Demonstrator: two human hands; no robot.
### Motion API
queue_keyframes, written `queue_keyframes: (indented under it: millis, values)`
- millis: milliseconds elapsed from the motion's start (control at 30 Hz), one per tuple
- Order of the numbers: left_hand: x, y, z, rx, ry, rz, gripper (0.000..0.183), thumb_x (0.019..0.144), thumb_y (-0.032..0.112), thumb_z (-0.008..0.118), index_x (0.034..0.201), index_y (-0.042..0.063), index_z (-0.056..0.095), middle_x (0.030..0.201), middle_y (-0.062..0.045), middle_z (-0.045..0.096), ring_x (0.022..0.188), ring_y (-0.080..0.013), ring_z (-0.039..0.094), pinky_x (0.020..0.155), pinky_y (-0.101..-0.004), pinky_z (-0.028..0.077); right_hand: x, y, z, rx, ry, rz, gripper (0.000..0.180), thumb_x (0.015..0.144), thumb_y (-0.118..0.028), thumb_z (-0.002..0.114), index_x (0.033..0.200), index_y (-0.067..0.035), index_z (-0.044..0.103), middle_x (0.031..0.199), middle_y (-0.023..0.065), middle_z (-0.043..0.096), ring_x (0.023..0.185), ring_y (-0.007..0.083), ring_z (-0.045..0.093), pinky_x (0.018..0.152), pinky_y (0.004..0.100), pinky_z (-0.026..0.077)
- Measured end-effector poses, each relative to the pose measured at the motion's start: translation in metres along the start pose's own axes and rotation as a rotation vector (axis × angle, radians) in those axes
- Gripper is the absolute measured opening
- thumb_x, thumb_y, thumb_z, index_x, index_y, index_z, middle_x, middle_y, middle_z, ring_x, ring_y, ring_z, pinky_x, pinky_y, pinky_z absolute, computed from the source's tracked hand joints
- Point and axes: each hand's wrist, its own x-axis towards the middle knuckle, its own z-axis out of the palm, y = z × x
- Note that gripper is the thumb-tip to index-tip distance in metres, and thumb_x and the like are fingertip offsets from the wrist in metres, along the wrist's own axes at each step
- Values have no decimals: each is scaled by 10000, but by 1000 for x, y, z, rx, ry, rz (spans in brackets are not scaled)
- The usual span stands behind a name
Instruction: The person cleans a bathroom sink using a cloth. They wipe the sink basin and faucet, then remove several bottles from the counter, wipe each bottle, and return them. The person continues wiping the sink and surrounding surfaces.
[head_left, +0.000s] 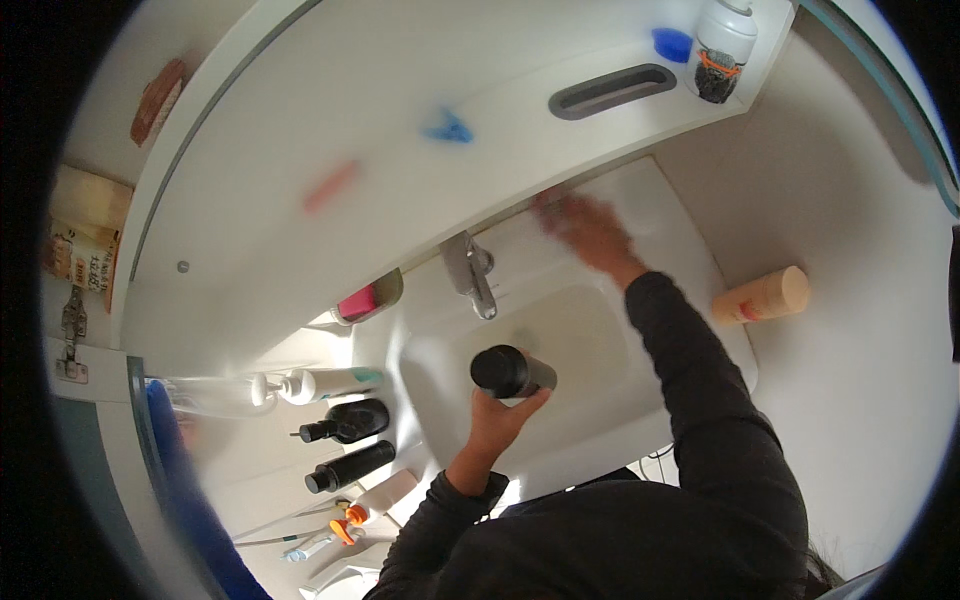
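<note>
Over the white washbasin (585, 360), my left hand (496, 426) is wrapped around a black cylindrical bottle (534, 375) with a black top. The top faces up towards me. My right hand (596, 234) is blurred at the rear rim of the basin, right of the chrome tap (471, 274) and close to the lower edge of a white cabinet (480, 184). Whether its fingers hold anything cannot be made out. Dark sleeves cover both forearms.
On the right, a peach-coloured bottle (765, 295) stands by the basin's side. Left of the basin are two black bottles (352, 421) (352, 465), white pump bottles (322, 385) and an orange-topped spray bottle (382, 495). A white aerosol can (724, 37) sits on the cabinet ledge.
</note>
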Motion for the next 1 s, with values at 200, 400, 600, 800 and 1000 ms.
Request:
queue_keyframes:
  millis: [200, 400, 600, 800, 1000]
  values:
    - [-21, -2, -11, -137, 63, -67, 525, 712, 51, 817, 1171, 32, 563, 1102, -63, 617, 1034, -165, 599, 895, -320, 489, 11, 61, -37, -407, 185, 418, 498, 816, -155, 638, 1284, -46, 507, 1302, 180, 488, 1265, 300, 423, 981, 411, 420]
    - [-23, -8, -15, -157, 114, -44, 517, 715, 52, 815, 1166, 25, 563, 1093, -69, 615, 1025, -165, 600, 881, -316, 501, 21, -63, 68, -323, 213, 120, 399, 863, -240, 542, 1145, 40, 580, 1301, 294, 482, 1258, 429, 414, 991, 516, 369]
    - [-17, 6, -6, -150, 53, -34, 528, 708, 47, 817, 1167, 31, 557, 1116, -74, 603, 1031, -180, 603, 859, -326, 522, 7, -81, 50, 0, -28, -221, 494, 862, -257, 619, 1280, -30, 488, 1351, 193, 462, 1279, 344, 422, 1067, 485, 308]
    - [-25, 5, -16, -129, 63, -8, 544, 696, 24, 813, 1169, 46, 546, 1149, -80, 587, 1064, -197, 597, 892, -349, 518, 1, 45, -52, -415, -82, 285, 667, 821, -274, 659, 1396, -83, 381, 1455, 165, 363, 1342, 328, 348, 1074, 538, 259]
    - [-30, -5, -22, -121, 89, -87, 555, 706, -35, 750, 1205, 48, 522, 1181, -90, 578, 1102, -208, 575, 954, -369, 474, 24, 21, 15, -553, 216, 270, 644, 847, -331, 621, 1348, 13, 407, 1420, 207, 369, 1362, 386, 268, 1112, 547, 198]
